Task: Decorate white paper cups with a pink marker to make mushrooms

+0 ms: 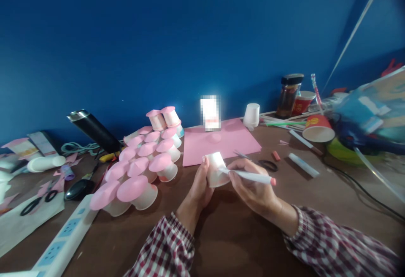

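Note:
A white paper cup [216,176] is gripped upside down in my left hand [198,187], thumb against its side. My right hand [257,192] is closed round a white marker [253,176] with a pink-red end, and its tip meets or nearly meets the cup wall. Behind the cup lies a pink paper sheet [193,148]. Left of my hands stand several upturned cups with pink paper cone tops [132,187]. A pair of scissors [268,165] and a small pinkish-red cap [276,156] lie beyond my right hand.
Left are a power strip [63,239], a black mouse [79,188], a tilted black flask [95,131] and more scissors [39,201]. Right are white cups [252,114], a dark lidded jar [288,97], red paper cups [318,128], a translucent tube [303,165] and a cable [351,191].

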